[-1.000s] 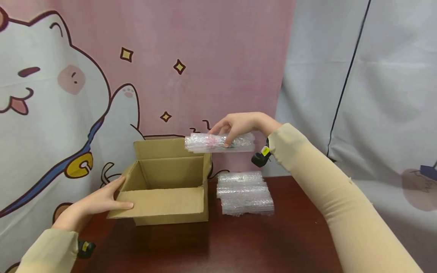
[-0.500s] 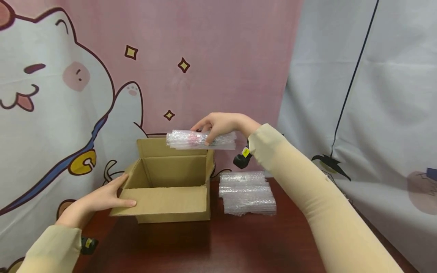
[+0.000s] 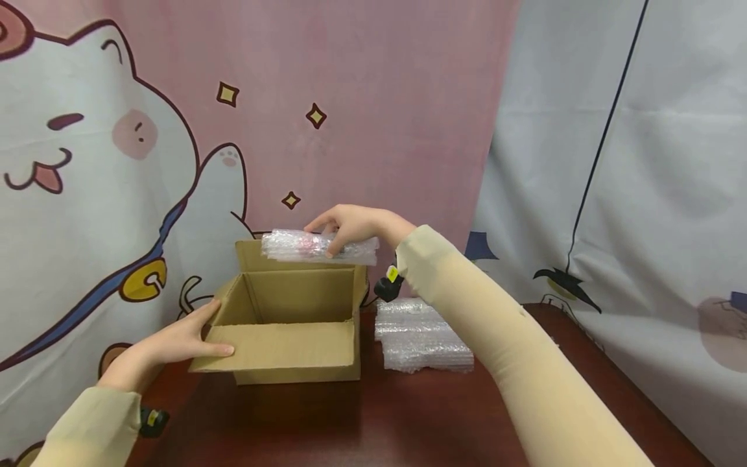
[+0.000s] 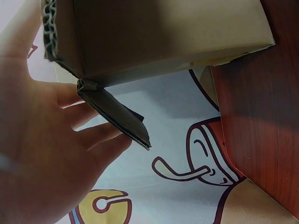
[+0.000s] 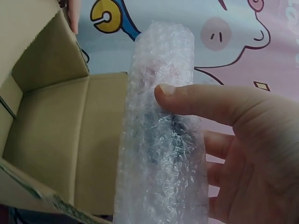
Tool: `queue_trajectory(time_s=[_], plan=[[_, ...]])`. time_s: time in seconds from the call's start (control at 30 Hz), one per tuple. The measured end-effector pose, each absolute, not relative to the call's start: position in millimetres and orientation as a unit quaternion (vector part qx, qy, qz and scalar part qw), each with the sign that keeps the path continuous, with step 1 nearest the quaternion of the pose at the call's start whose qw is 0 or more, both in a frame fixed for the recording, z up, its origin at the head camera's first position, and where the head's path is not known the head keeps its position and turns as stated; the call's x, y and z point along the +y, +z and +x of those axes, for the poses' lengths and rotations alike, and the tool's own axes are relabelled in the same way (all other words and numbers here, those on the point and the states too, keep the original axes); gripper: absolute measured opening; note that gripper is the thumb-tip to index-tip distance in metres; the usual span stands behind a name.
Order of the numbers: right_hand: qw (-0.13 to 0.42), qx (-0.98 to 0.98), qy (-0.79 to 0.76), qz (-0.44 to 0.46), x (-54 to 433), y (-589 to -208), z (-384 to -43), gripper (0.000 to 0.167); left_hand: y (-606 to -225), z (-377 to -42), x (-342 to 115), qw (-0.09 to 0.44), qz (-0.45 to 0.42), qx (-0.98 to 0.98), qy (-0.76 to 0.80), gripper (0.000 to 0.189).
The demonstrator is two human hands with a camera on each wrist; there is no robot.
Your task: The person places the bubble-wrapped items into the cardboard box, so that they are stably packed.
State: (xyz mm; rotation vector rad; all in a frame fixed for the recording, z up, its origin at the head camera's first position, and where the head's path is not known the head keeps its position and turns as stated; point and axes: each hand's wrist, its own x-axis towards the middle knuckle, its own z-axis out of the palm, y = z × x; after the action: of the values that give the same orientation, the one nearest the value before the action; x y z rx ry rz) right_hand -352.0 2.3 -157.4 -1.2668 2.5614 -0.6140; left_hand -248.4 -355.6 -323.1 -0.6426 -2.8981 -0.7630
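An open cardboard box (image 3: 292, 350) stands on the dark red table, its flaps folded outward. My left hand (image 3: 175, 334) holds its front left corner, thumb over the front flap; the left wrist view shows the fingers against the outside of a flap (image 4: 114, 112). Over the box's back right side, my right hand (image 3: 356, 224) grips a bubble-wrapped roll (image 3: 286, 245) between thumb and fingers. Something pinkish and dark shows faintly through the wrap (image 5: 159, 135); its kind cannot be made out. The roll lies nearly level, above the rim.
More bubble-wrapped rolls (image 3: 423, 344) lie side by side on the table (image 3: 432, 415), right of the box, partly hidden by the right forearm. A printed cloth (image 3: 385, 97) hangs right behind the box.
My right hand has carried the bubble-wrapped roll leftward, from beside the box to above its back part, dipping slightly at the end. The left hand keeps its place on the box.
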Motion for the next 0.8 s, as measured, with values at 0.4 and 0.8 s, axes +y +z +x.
queue_trajectory(time_s=[0.4,0.8], plan=[[0.095,0.871,-0.203,-0.438,-29,-177,-354,0.063,-324,-247,-357,0.046,-0.212,-0.947,-0.238,0.106],[0.074,0.878,-0.2,-0.428,-47,-199,-361,0.065,-323,-247,-356,0.046,-0.221,-0.942,-0.249,0.106]])
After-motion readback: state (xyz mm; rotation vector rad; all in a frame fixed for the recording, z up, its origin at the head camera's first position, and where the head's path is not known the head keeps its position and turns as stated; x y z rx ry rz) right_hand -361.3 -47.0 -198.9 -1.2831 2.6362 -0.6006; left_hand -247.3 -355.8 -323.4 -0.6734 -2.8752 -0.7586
